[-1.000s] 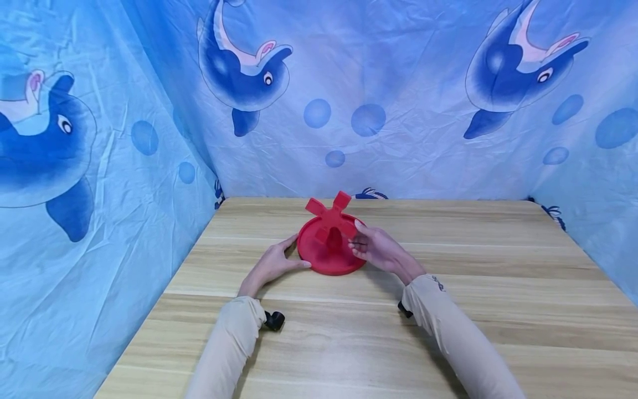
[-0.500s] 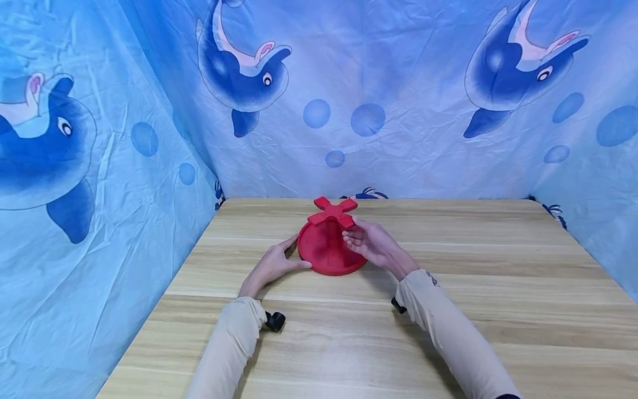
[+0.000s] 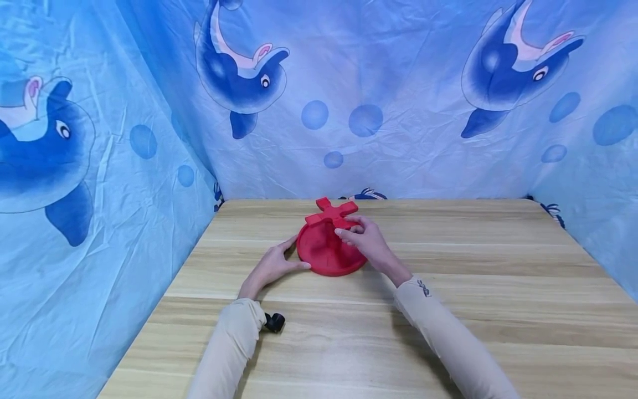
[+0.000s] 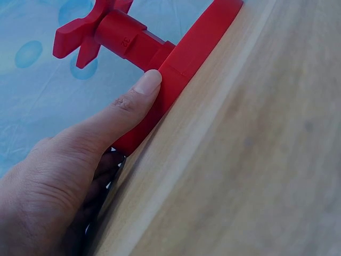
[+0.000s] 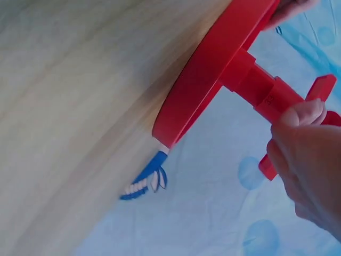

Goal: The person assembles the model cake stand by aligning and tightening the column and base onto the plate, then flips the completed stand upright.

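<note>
A red round base (image 3: 329, 272) with a raised rim lies flat on the wooden table. From its middle rises a stepped red post (image 4: 128, 40), seen side-on in the left wrist view. On top of the post is a red cross-shaped piece (image 3: 332, 213) with blunt arms, slightly tilted in the head view. My left hand (image 3: 273, 266) grips the base's left side, its thumb on the near rim and its fingers round the far side. My right hand (image 3: 375, 246) pinches the cross's near right arm between thumb and fingers; the hand partly hides that arm in the right wrist view.
Wood-grain table (image 3: 319, 343) spreads around the base. Blue cloth (image 3: 423, 138) printed with dolphins hangs behind and at both sides. A blue and white rope tassel (image 5: 149, 178) lies past the far edge. A black device (image 3: 274, 322) is worn on the left wrist.
The cross-shaped piece has turned and gone from steeply tilted to nearly level on the post. My right hand has moved left, from beside an arm to pinching one. The left hand stays.
</note>
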Tool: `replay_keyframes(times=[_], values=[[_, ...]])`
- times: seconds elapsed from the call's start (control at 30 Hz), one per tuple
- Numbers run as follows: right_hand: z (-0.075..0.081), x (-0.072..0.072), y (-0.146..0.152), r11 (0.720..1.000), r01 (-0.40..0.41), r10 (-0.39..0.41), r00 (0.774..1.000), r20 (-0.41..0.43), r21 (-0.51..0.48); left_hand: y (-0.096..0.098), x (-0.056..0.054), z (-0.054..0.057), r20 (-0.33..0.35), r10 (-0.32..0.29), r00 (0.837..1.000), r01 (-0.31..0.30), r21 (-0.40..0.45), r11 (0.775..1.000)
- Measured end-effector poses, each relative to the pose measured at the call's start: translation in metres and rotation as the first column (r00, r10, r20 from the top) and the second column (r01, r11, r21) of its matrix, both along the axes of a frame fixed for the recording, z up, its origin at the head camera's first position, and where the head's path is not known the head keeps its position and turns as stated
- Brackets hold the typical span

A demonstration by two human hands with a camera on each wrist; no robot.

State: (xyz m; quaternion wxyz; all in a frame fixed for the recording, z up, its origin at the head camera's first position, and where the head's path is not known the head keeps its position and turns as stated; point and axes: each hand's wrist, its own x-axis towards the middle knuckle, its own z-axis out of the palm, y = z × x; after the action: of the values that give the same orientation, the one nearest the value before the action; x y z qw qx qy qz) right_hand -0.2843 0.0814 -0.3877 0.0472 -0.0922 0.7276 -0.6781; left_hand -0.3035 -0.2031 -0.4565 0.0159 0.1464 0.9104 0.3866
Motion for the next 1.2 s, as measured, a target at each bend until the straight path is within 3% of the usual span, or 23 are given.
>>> replay_keyframes(times=[0.13, 0.23, 0.6, 0.9, 1.2], values=[[-0.002, 0.004, -0.006, 0.992, 0.076, -0.062, 0.989, -0.137, 0.099, 0.0, 0.001, 0.0, -0.002, -0.002, 1.0, 0.002, 0.0, 1.0], [-0.004, 0.005, -0.01, 0.987, 0.112, -0.09, 0.979, -0.182, 0.115, 0.0, 0.001, 0.0, -0.006, 0.003, 1.0, -0.003, -0.004, 1.0], [-0.006, 0.016, -0.012, 0.974, 0.141, -0.088, 0.956, -0.279, 0.175, 0.001, 0.002, 0.001, 0.007, 0.012, 1.0, -0.012, -0.006, 1.0], [-0.008, 0.017, -0.004, 0.967, 0.23, -0.175, 0.912, -0.37, 0.108, -0.001, 0.002, 0.001, 0.02, 0.016, 1.0, -0.016, -0.005, 1.0], [-0.013, 0.009, 0.0, 0.95, 0.261, -0.186, 0.913, -0.362, 0.17, -0.001, 0.0, 0.0, -0.001, 0.004, 1.0, -0.004, -0.006, 1.0]])
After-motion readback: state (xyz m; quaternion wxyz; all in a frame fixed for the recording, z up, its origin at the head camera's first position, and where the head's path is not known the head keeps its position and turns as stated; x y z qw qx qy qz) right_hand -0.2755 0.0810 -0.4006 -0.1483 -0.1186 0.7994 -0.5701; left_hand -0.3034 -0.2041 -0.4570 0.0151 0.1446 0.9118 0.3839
